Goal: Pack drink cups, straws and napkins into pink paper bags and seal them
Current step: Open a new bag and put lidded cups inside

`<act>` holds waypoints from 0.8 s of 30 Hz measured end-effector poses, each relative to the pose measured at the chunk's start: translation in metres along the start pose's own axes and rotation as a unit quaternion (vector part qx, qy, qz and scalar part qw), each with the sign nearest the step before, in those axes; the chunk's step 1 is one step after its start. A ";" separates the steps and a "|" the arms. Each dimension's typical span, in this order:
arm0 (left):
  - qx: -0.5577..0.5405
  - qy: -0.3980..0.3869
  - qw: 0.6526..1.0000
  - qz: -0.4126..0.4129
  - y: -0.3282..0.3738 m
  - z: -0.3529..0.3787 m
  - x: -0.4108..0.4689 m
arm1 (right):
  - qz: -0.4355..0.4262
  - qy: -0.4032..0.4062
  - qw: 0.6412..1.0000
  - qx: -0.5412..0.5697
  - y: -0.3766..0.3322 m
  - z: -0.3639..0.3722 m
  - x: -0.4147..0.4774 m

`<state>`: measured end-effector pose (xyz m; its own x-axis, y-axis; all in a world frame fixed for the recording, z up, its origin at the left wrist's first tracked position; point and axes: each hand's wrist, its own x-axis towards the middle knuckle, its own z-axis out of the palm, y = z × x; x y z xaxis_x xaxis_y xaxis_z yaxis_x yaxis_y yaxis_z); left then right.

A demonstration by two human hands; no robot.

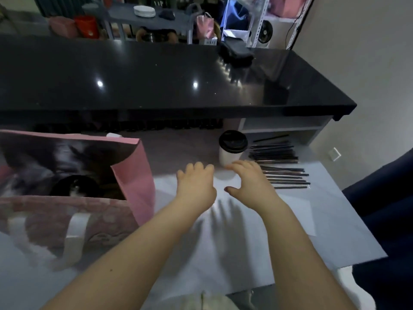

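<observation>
Item 1. Left hand (195, 183): bare forearm reaching forward from the lower left, hand held over the worktop (335, 231), back of the hand up. Fingers (201, 167) loosely bent downward and released, grasping nothing.

Item 2. Right hand (251, 182): bare forearm reaching forward from the lower right, alongside the left. Palm down, thumb spread towards the left hand, fingers (237, 165) curved and released, grasping nothing.

Item 3. Drink cup (231, 151): white, with a black lid (233, 142), standing upright on the worktop just beyond both hands. Its base is at the right fingertips; contact cannot be told, as the picture is blurred there. The left fingers are near it, to its left, and apart from it.

Item 4. Straws (277, 157): dark, laid flat in two loose groups to the right of the cup, beside and beyond the right hand.

Item 5. Pink paper bag (136, 182): at the left, mouth open towards the camera, white handles (76, 227) hanging on its near face. A dark round lid (73, 186) shows inside, blurred. The bag is left of the left hand and apart from it.

Item 6. Flat white sheet (297, 213): lying on the worktop under and to the right of the right forearm.

Item 7. Black counter (156, 74): glossy, raised behind the worktop.
</observation>
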<state>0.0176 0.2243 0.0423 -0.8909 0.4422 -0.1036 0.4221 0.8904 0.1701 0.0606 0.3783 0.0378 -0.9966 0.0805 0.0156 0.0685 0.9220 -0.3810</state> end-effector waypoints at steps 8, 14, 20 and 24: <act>-0.069 0.055 0.991 -0.098 -0.019 0.026 0.020 | 0.016 0.029 0.999 0.005 0.041 -0.002 0.057; -0.098 0.201 0.965 -0.139 -0.024 0.022 0.019 | 0.033 0.001 0.996 -0.080 0.040 0.000 0.122; -0.107 0.218 0.961 -0.135 -0.021 0.010 0.028 | -0.007 -0.002 1.000 -0.015 0.040 0.012 0.117; -0.093 0.213 0.967 -0.106 -0.011 -0.020 0.032 | -0.076 0.042 0.995 0.057 0.027 -0.003 0.090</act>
<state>-0.0192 0.2266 0.0564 -0.9591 0.1312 0.2508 0.2195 0.9042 0.3663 -0.0276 0.4115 0.0313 -0.9873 -0.0209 0.1574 -0.0936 0.8773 -0.4707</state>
